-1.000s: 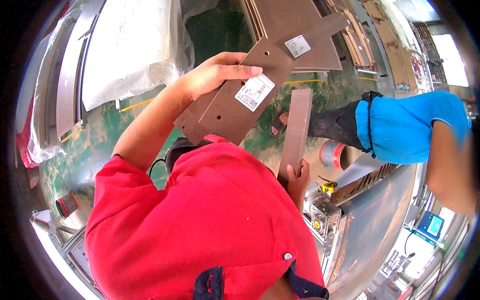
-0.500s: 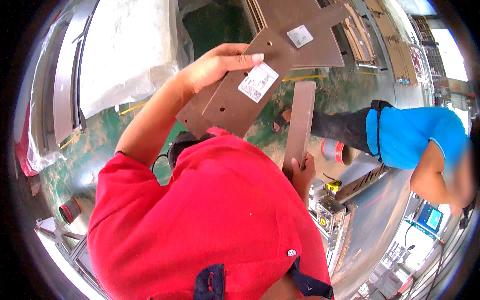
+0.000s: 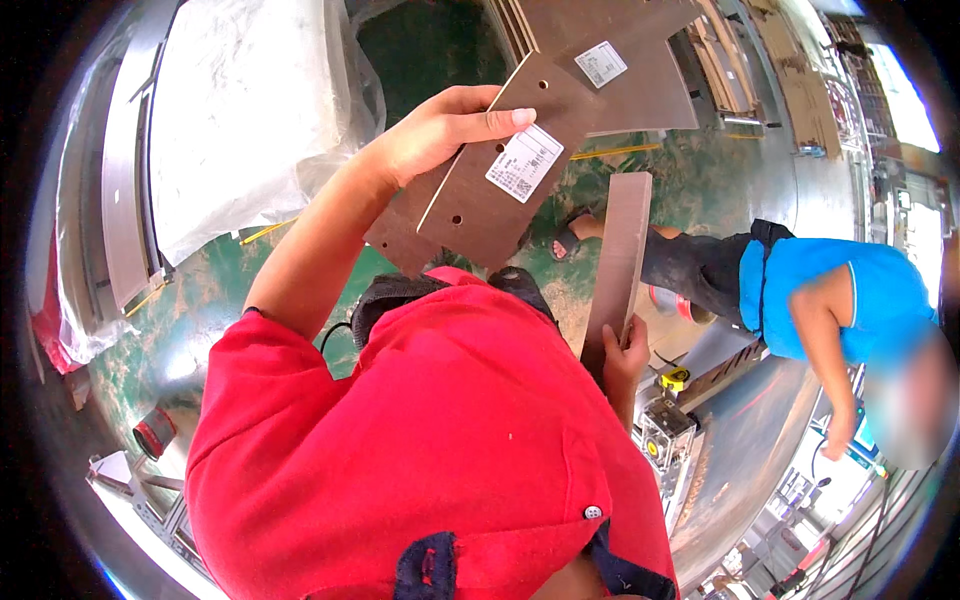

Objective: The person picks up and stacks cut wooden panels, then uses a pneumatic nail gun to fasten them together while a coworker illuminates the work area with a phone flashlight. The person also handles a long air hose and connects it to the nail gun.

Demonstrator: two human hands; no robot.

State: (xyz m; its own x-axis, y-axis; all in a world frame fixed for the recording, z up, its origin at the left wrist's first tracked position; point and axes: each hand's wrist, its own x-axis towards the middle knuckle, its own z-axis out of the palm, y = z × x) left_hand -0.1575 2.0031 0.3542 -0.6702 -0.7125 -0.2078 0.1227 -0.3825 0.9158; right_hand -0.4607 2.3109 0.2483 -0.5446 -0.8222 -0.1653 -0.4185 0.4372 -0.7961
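now left hand (image 3: pixel 430 135) on brown panel (image 3: pixel 480 205)

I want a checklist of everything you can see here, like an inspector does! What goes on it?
Surface: green floor, worn and dusty in patches.
Job's things: brown panel with drilled holes and a white sticker, held up flat; narrow brown board held upright on edge.
Clutter: yellow tape measure; stack of brown panels; plastic-wrapped bundle.
Grippers: left hand grips the panel's upper edge; right hand holds the board's lower end.
Cables: black cord beside the person's red shirt.
Surroundings: another person in a blue top stands close by, sandalled foot near the board; grey machine at lower right.
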